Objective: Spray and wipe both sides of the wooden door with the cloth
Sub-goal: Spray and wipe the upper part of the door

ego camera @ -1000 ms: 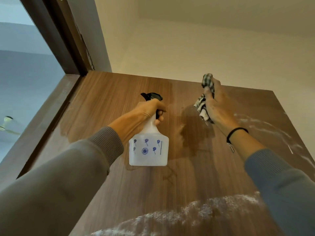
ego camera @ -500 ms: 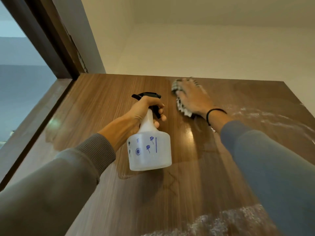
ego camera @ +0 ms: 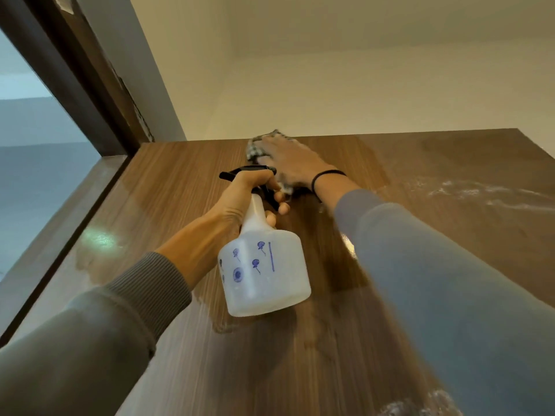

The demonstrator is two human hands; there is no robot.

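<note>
— Grip of the left hand [ego camera: 240, 202]: what does it hold?
— It is curled tight round the neck of the white spray bottle [ego camera: 264, 274], with fingers on the black trigger [ego camera: 268, 196]. The bottle hangs in front of the wooden door [ego camera: 186, 187].
— And the right hand [ego camera: 289, 162]?
— Laid flat, fingers stretched, pressing the checked cloth [ego camera: 255, 147] against the door just below its top edge.
— Any writing on the bottle?
— Blue printed flower shapes and one upright blue line; no letters I can make out.
</note>
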